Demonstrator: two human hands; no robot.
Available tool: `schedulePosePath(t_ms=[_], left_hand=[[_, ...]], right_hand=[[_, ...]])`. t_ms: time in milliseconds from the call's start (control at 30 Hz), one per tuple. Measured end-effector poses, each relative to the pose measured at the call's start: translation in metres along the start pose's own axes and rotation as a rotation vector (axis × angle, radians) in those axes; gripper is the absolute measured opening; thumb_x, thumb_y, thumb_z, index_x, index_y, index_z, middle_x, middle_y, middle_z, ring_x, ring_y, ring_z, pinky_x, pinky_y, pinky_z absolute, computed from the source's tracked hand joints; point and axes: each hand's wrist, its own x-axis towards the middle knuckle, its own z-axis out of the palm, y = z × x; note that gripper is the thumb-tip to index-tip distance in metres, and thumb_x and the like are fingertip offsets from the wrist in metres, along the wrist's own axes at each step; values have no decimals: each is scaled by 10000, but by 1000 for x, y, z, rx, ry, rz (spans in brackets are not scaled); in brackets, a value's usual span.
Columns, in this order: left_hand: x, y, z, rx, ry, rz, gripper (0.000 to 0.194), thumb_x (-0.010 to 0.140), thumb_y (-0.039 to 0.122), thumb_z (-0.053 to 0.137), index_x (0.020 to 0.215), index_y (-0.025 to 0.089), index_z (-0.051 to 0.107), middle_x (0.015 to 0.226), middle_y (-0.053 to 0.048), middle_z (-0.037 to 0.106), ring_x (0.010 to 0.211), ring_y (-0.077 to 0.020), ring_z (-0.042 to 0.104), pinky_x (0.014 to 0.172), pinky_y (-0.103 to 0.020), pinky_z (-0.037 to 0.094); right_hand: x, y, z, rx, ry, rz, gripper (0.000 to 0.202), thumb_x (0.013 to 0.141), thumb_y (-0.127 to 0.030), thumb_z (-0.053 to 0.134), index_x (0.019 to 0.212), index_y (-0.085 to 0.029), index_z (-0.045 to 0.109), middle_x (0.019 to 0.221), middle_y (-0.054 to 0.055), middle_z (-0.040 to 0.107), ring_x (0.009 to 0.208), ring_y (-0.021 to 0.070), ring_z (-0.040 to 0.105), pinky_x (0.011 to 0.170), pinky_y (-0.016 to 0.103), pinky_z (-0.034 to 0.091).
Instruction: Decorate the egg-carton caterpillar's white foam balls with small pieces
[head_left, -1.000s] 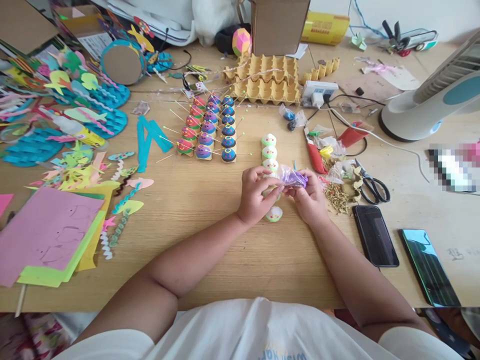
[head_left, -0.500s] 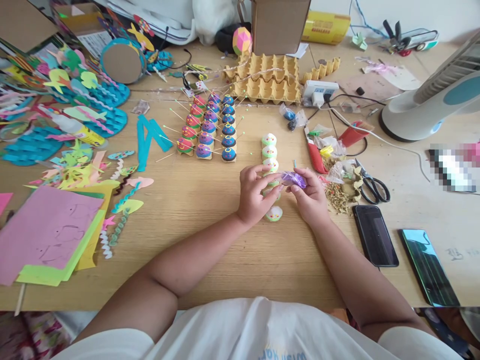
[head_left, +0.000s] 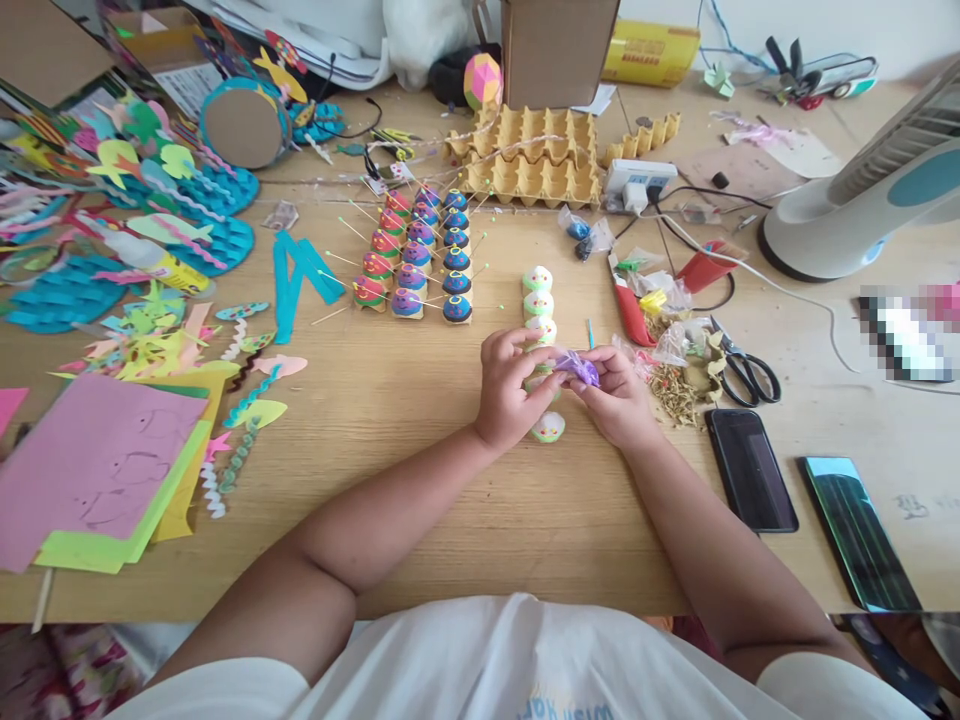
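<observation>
A small purple packet point(head_left: 578, 368), which looks like clay in clear plastic, is pinched between both hands at the middle of the table. My left hand point(head_left: 513, 385) grips its left end with thumb and forefinger. On the other end, the fingers of my right hand point(head_left: 616, 392) are closed. Under and behind the hands runs a column of white-topped, light green pieces point(head_left: 538, 304) with small coloured dots; the nearest one point(head_left: 548, 428) shows just below the hands. The middle pieces are partly hidden by my left hand. A thin blue stick point(head_left: 590, 333) lies behind my right hand.
Painted egg-carton cups point(head_left: 415, 254) with pins stand behind left. Coloured paper point(head_left: 105, 460) and cut-outs cover the left. Right are scissors point(head_left: 750, 376), a red knife point(head_left: 631, 312), a dark phone point(head_left: 751, 470), another phone point(head_left: 859, 535) and a white fan point(head_left: 832, 210). Egg trays point(head_left: 529, 155) lie behind.
The purple packet has shifted slightly left and down and looks more bunched. My right hand has moved a little left and its fingers are drawn in; my left hand is nearly unmoved.
</observation>
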Motion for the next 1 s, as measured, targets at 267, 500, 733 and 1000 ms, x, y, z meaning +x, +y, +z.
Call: schedulePosePath(t_ms=[267, 500, 733, 1000], left_hand=[[3, -1, -3, 39, -26, 67, 68, 1000, 310, 759, 1047, 299, 807, 1216, -63, 712, 1213, -225, 606, 1038, -431, 536], [4, 3, -4, 25, -9, 56, 120, 988, 354, 780, 1098, 313, 804, 1202, -66, 695, 1199, -221, 607, 1016, -402, 540], [1, 0, -1, 23, -79, -14, 267, 995, 442, 756, 1216, 294, 777, 1281, -102, 676, 1263, -259, 589, 1076, -449, 518], [2, 0, -1, 4, -105, 33, 163, 994, 431, 755, 1078, 302, 809, 1286, -85, 681, 1259, -251, 586, 1116, -469, 502]], right_hand=[[-2, -4, 2, 4, -40, -18, 476, 774, -389, 972, 1176, -341, 722, 1150, -1, 797, 1014, 148, 744, 949, 307, 647], [-2, -1, -1, -2, -27, -7, 423, 785, -488, 949, 1145, -331, 792, 1166, 19, 809, 1027, 173, 755, 972, 353, 661], [-1, 0, -2, 8, -25, -4, 470, 777, -491, 953, 1194, -347, 788, 1227, 21, 815, 1080, 187, 765, 1020, 380, 651], [-2, -3, -3, -86, -48, -15, 420, 806, -490, 933, 1181, -341, 814, 1242, 28, 825, 1143, 211, 763, 1091, 413, 625]])
